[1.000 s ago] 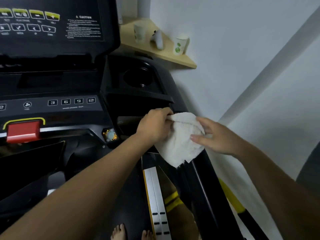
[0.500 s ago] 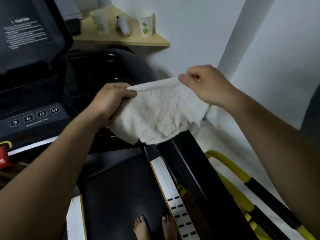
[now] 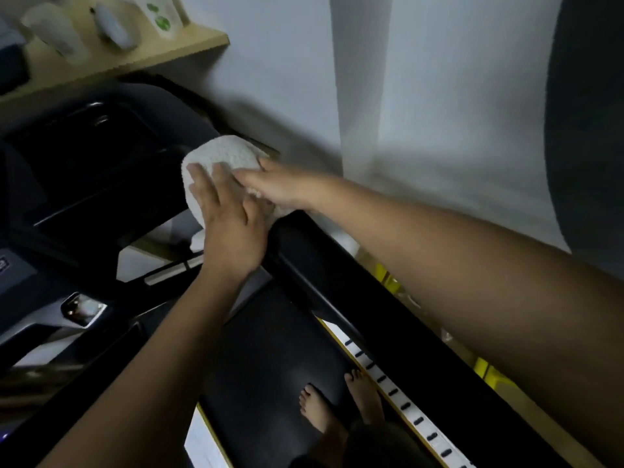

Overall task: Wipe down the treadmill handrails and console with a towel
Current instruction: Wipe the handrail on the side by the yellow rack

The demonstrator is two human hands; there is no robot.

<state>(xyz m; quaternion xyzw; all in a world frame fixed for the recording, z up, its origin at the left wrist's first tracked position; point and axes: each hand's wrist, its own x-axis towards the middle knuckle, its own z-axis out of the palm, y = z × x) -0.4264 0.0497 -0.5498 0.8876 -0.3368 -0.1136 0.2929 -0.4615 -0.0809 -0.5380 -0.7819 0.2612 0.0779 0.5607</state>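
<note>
A white towel (image 3: pixel 227 156) is draped over the upper end of the black right handrail (image 3: pixel 354 282), where it meets the console (image 3: pixel 84 170). My left hand (image 3: pixel 229 224) lies flat on the towel with fingers spread and straight. My right hand (image 3: pixel 277 187) comes in from the right and presses its fingers on the towel's right side, partly overlapping my left hand. The towel's lower part is hidden under both hands.
A wooden shelf (image 3: pixel 111 65) with paper cups (image 3: pixel 158 15) and a small bottle stands at the top left against the white wall (image 3: pixel 337 79). The black belt (image 3: pixel 270 373) with my bare feet (image 3: pixel 341 400) is below. Yellow frame parts (image 3: pixel 486 373) show right of the rail.
Half a second ago both hands held the towel spread in the air. Now it sits folded over the rail's top end with both hands pressed on it. The view has swung right.
</note>
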